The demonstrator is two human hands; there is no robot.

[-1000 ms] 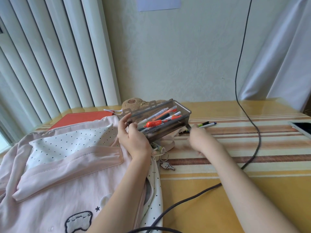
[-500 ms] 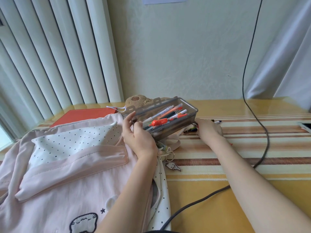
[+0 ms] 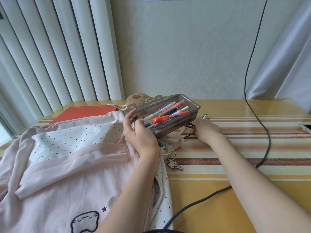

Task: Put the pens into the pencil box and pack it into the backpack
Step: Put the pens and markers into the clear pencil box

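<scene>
A clear grey pencil box [image 3: 190, 115] with several pens inside is tilted above the table's left middle. My left hand [image 3: 139, 137] grips its near-left end. The box's open lid [image 3: 144, 102] stands behind it. My right hand [image 3: 206, 130] rests on the table just right of the box, fingers closed around loose pens [image 3: 191, 132]; a white pen tip [image 3: 205, 116] sticks out above the fingers. The pink backpack [image 3: 70, 165] with dotted white lining lies flat at the left, under my left forearm.
A red notebook [image 3: 84, 113] and a brown plush pouch [image 3: 139, 98] lie behind the backpack. A black cable [image 3: 267, 137] hangs from above and loops across the striped tablecloth. A phone [image 3: 305, 127] sits at the right edge. A keychain charm [image 3: 174, 165] hangs off the backpack.
My right hand has reached further right along the table and closed over the loose pens, then drawn them toward the box. The left hand and box have hardly moved.
</scene>
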